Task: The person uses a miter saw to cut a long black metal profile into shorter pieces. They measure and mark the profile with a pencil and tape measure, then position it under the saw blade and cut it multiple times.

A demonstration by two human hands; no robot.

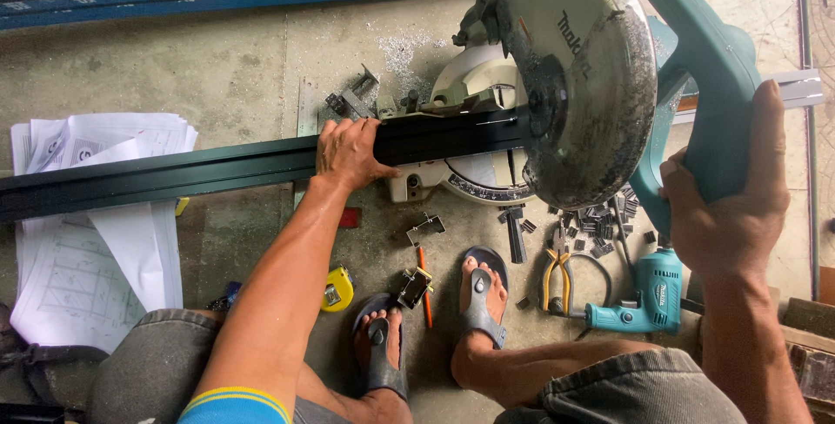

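Two hands at saw.
Left hand (350, 153) fingers flat, pressing dark metal bar (174, 172); right hand (726, 206) fingers wrapped around saw handle (709, 59), beside blade guard (591, 93).

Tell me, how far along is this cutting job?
Earlier cuts look done: small dark offcuts and metal dust lie on the floor. In hand: the left hand presses the long dark profile at the miter saw; the right hand grips its handle. This cut remains; the blade looks raised.
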